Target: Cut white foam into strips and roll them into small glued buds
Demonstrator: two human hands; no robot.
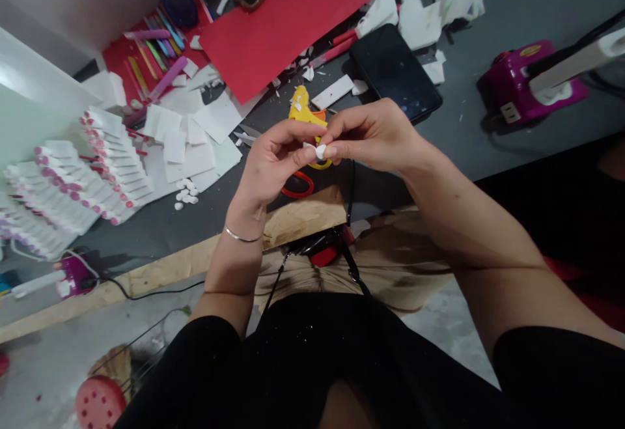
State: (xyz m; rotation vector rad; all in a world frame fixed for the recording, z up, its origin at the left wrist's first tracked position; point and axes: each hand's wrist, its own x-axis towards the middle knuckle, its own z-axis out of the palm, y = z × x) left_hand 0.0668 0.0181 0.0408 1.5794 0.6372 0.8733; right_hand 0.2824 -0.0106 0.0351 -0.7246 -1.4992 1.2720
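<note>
My left hand (271, 159) and my right hand (378, 136) meet over the table's front edge. Between their fingertips is a small white piece (320, 151), pinched from both sides; its material is unclear. Just behind the fingers lies a yellow tool (301, 109) with an orange part, resembling a glue gun and partly hidden by my hands. Red-handled scissors (299, 189) stick out below my left hand. A small pile of rounded white pieces (186, 193) sits to the left, beside stacked white squares (174, 146).
Rows of white bundles with pink tips (117, 162) fill the left side. Colored sticks (159, 48), a red sheet (283, 22) and white scraps (420, 22) lie at the back. A black tablet-like device (395, 71) and a purple socket block (532, 84) are to the right.
</note>
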